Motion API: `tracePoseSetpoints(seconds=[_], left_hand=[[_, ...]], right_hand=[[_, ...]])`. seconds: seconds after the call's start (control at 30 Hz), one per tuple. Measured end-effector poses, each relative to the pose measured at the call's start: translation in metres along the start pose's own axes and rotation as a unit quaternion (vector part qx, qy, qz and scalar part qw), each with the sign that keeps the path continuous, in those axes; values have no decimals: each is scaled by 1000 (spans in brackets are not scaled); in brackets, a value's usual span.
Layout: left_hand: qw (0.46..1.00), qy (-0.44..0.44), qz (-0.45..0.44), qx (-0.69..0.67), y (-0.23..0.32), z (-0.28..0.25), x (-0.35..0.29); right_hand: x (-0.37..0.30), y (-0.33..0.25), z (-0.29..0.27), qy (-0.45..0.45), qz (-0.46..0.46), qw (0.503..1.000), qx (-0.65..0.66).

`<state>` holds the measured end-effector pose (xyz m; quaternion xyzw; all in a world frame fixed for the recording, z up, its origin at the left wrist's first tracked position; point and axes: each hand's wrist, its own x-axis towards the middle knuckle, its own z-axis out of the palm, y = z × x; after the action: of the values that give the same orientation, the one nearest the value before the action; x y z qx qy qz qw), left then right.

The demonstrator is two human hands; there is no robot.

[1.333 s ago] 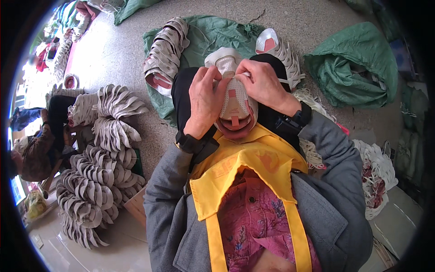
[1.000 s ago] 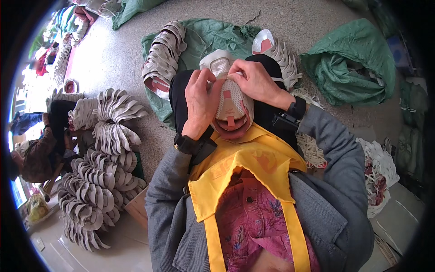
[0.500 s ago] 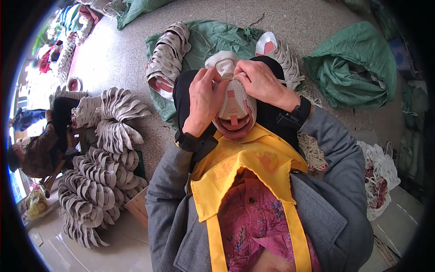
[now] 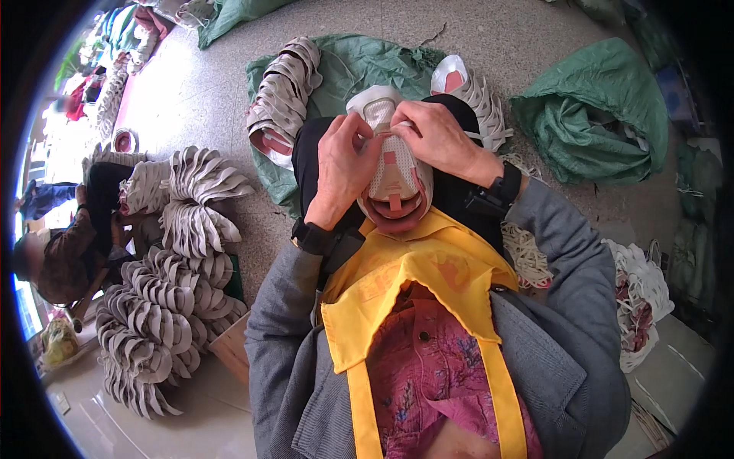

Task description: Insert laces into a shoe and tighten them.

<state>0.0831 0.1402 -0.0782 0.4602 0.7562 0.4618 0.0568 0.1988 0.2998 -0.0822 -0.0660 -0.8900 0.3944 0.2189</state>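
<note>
A white shoe upper (image 4: 394, 180) with pink patches lies between my knees, its open collar toward me and its toe pointing away. Over its far part, my left hand (image 4: 345, 164) is closed in a pinch at the left edge; what its fingertips hold is hidden. Across from it, my right hand (image 4: 442, 139) pinches what looks like a thin white shoelace near the middle of the upper. The two sets of fingertips are a short gap apart. Past the upper's midline, the white toe (image 4: 375, 97) shows beyond my hands.
Nested white shoe uppers (image 4: 284, 92) lie on a green sheet (image 4: 344, 65), with another stack (image 4: 478, 103) beside my right knee. White laces (image 4: 527, 256) hang by my right thigh. A green sack (image 4: 592, 115) stands right. More stacked pieces (image 4: 157, 314) and a seated person (image 4: 65, 264) are left.
My right fingertips have shifted slightly left over the upper, and my left hand has moved a little. The shoe upper stays in the same place.
</note>
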Motion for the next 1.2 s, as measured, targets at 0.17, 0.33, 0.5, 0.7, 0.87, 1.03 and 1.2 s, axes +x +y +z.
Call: tracePoseSetpoints(seconds=[0.17, 0.33, 0.5, 0.7, 0.87, 1.03, 1.2], left_hand=[[1000, -4, 2, 13, -1, 2, -1], [1000, 8, -5, 8, 2, 4, -3], [1000, 22, -5, 12, 0, 6, -5], [1000, 26, -6, 6, -1, 7, -5], [999, 31, -8, -7, -1, 6, -7], [999, 15, -29, -24, 4, 1, -6], [999, 17, -26, -44, 1, -1, -9]], right_hand=[[-2, -6, -7, -10, 9, 1000, -25], [-3, -2, 4, 5, 12, 998, -58], [-6, -7, 7, 11, 61, 998, -16], [-1, -10, 9, 16, 29, 999, -30], [0, -10, 3, -8, -6, 999, -38], [3, -9, 4, -12, 19, 999, -46], [3, -19, -4, -49, -26, 996, -63]])
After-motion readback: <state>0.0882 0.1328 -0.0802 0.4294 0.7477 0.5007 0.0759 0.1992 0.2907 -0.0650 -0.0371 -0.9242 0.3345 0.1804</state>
